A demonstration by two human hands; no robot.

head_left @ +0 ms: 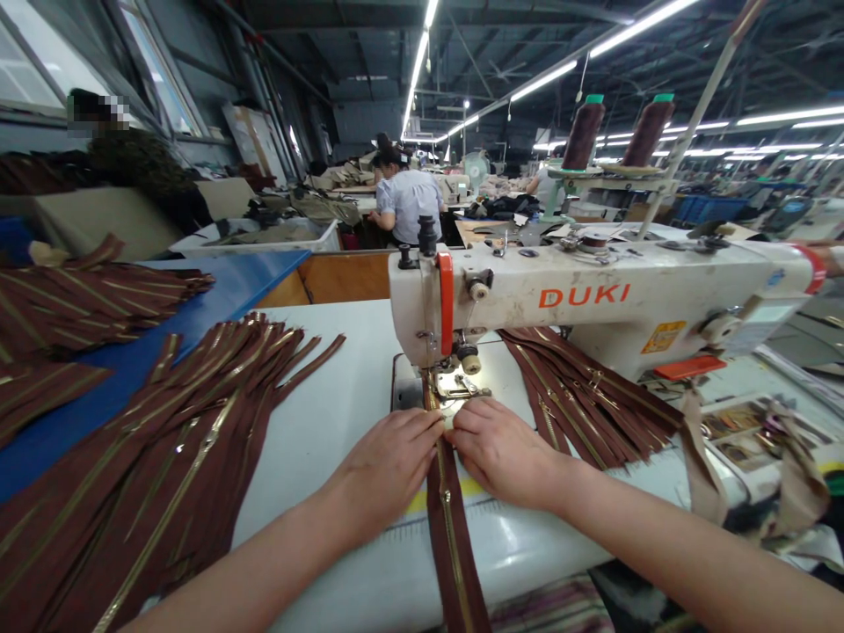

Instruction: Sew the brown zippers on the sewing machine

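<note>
A brown zipper (450, 536) with gold-coloured teeth runs from under the sewing machine's presser foot area down over the table's front edge. My left hand (390, 457) is closed on the zipper's left side, just in front of the needle plate (454, 384). From the right, my right hand (498, 447) pinches the same zipper, its fingertips close to the left ones. The metal slider (446, 498) lies a little below both hands. White sewing machine (501, 290) lettering reads DUKI. The fingertips partly hide what they press on.
Many brown zippers (217, 422) lie heaped at the left, with more on a blue table (264, 268). Another fan of zippers (580, 404) rests under the machine arm. A parts tray (745, 435) sits at right. Two thread cones (584, 134) stand above. A person (412, 202) sits ahead.
</note>
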